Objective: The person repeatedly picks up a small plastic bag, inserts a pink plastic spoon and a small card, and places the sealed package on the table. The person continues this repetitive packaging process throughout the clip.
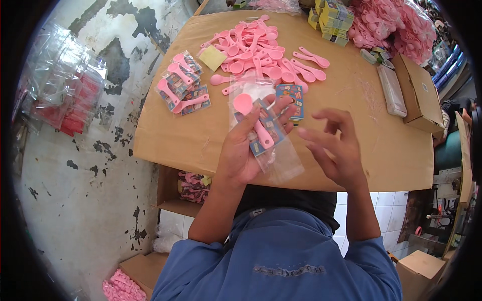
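Note:
My left hand holds a clear plastic bag across its palm, with the thumb pressed over it. A pink spoon and a blue printed card lie against each other there; whether the spoon is fully inside the bag I cannot tell. My right hand hovers to the right of the bag, fingers bent and apart, holding nothing visible. Just beyond my left fingers sits a stack of blue printed cards. A heap of loose pink spoons spreads over the far part of the table.
Bagged spoons with cards lie at the table's left, near a yellow square pad. Yellow card bundles, a big bag of pink spoons and a cardboard box stand far right. Clear bags hang on the left wall.

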`<move>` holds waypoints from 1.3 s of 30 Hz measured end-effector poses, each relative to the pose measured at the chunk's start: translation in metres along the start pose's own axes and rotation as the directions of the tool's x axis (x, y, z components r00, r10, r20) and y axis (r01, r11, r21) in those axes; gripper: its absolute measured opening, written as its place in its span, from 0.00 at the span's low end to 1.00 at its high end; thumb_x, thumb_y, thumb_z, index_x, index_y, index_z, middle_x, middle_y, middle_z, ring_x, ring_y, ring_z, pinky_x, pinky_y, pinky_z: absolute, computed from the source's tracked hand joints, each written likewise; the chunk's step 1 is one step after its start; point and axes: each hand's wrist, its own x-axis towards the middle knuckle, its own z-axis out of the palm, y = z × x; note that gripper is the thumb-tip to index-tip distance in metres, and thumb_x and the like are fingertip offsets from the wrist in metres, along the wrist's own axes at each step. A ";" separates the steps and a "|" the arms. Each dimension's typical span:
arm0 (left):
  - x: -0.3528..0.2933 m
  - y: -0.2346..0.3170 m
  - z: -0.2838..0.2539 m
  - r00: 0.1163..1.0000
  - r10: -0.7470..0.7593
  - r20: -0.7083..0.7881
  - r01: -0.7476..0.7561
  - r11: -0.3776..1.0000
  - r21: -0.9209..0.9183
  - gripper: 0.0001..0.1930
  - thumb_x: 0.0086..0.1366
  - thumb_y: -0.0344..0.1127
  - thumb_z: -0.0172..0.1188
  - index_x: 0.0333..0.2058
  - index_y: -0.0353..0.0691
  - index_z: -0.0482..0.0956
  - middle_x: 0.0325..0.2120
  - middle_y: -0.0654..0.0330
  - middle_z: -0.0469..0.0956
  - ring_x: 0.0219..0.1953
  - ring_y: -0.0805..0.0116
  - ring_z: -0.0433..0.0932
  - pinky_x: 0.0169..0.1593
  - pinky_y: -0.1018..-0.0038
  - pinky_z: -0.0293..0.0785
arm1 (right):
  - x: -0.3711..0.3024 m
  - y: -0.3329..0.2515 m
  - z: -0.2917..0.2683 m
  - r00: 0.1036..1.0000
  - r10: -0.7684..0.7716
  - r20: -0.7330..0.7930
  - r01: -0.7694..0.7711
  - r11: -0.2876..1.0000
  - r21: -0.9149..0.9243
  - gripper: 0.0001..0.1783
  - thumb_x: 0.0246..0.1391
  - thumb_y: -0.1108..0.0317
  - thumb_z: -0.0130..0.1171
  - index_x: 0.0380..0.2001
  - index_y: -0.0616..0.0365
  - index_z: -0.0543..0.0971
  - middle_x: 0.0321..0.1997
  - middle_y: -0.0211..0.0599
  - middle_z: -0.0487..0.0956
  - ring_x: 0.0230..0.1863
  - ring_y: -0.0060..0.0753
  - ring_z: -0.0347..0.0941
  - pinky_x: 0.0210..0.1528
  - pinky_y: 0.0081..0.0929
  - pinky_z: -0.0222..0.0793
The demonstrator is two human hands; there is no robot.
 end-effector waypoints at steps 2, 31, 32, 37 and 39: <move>-0.001 -0.007 0.001 0.999 -0.049 0.008 0.048 0.999 0.015 0.23 0.78 0.43 0.49 0.64 0.37 0.64 0.61 0.47 0.72 0.65 0.54 0.71 0.66 0.58 0.72 | 0.015 0.005 0.015 0.974 -0.220 0.042 0.224 0.950 -0.219 0.17 0.46 0.73 0.70 0.40 0.40 0.90 0.56 0.34 0.75 0.43 0.34 0.69 0.40 0.29 0.66; -0.024 -0.027 0.020 0.984 0.144 0.101 -0.169 0.619 0.767 0.27 0.74 0.26 0.54 0.70 0.35 0.62 0.50 0.56 0.82 0.46 0.80 0.79 0.46 0.80 0.76 | 0.023 0.005 0.015 0.960 -0.147 -0.240 0.099 0.975 -0.199 0.15 0.51 0.78 0.68 0.43 0.58 0.82 0.43 0.39 0.74 0.37 0.34 0.71 0.37 0.27 0.69; -0.025 -0.026 0.022 0.987 0.120 0.103 -0.156 0.620 0.769 0.28 0.74 0.25 0.54 0.71 0.35 0.61 0.52 0.56 0.80 0.46 0.80 0.78 0.47 0.80 0.76 | 0.025 0.004 0.016 0.964 -0.132 -0.231 0.079 0.971 -0.227 0.14 0.50 0.78 0.68 0.42 0.58 0.83 0.44 0.39 0.74 0.38 0.35 0.70 0.37 0.29 0.69; -0.026 -0.029 0.019 0.979 0.151 0.135 -0.198 0.557 0.807 0.31 0.73 0.26 0.57 0.72 0.41 0.60 0.39 0.57 0.84 0.35 0.81 0.80 0.36 0.83 0.76 | 0.028 0.000 0.014 0.965 -0.134 -0.226 0.081 0.970 -0.228 0.14 0.48 0.79 0.68 0.41 0.58 0.83 0.44 0.39 0.73 0.39 0.37 0.69 0.37 0.31 0.69; -0.028 -0.026 0.020 0.988 0.088 0.128 -0.156 0.567 0.809 0.31 0.73 0.26 0.56 0.72 0.40 0.59 0.40 0.56 0.84 0.37 0.81 0.80 0.38 0.82 0.76 | 0.029 -0.001 0.013 0.965 -0.144 -0.218 0.096 0.971 -0.217 0.14 0.48 0.80 0.68 0.40 0.60 0.83 0.44 0.39 0.74 0.39 0.38 0.70 0.37 0.31 0.70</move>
